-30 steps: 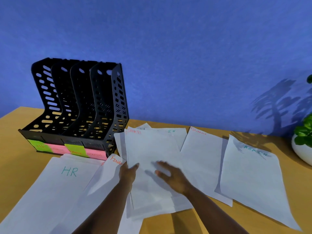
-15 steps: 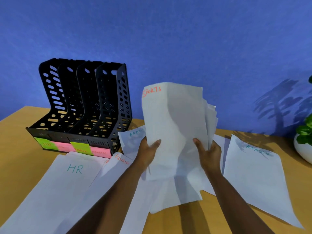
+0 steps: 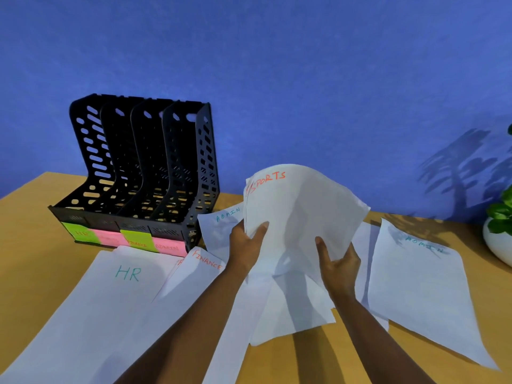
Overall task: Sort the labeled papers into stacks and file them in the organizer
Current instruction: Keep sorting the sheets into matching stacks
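The SPORTS stack (image 3: 299,217) at frame centre is gripped by left hand (image 3: 246,245) and right hand (image 3: 339,263); edges should be squared before filing in the organizer (image 3: 144,173).

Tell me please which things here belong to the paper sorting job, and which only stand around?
Part of the job:
- SPORTS stack, held by left hand and right hand
- HR sheet
- FINANCE sheet
- two ADMIN sheets
- black organizer with sticky labels

Just standing around:
- potted plant

Loose papers (image 3: 415,286) flanking organizer (image 3: 144,173)
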### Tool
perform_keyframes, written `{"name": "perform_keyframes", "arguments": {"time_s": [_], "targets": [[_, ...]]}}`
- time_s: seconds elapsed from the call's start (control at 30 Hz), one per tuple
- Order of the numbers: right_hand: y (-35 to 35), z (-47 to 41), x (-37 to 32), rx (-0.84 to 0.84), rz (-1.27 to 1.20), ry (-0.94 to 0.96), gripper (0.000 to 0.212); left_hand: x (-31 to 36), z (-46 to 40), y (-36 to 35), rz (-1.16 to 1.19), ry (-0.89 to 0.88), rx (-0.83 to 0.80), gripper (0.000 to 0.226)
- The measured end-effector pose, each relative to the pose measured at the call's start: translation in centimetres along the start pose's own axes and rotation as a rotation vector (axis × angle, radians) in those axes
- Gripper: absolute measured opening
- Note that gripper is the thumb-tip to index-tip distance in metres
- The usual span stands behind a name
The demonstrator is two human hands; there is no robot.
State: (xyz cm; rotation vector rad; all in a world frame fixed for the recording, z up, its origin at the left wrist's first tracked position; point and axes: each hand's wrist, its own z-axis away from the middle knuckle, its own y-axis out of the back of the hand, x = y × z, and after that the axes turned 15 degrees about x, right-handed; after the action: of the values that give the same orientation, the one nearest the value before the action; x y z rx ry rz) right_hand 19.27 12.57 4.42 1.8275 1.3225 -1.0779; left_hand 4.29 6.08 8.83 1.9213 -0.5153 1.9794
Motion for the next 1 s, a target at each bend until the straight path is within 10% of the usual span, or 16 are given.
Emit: {"name": "perform_keyframes", "arguments": {"time_s": [0.57,1.0], "targets": [[-0.3,-5.2,-3.9,0.067,0.115,-0.034,0.027,4.0,-1.5,-0.1,-0.034,0.011,-0.237,0.032],[3.1,7.7,1.9,-0.177,0.423,-0.773,0.032,-4.2,-2.7,8.2,-0.567,0.465,-0.42,0.037]]}}
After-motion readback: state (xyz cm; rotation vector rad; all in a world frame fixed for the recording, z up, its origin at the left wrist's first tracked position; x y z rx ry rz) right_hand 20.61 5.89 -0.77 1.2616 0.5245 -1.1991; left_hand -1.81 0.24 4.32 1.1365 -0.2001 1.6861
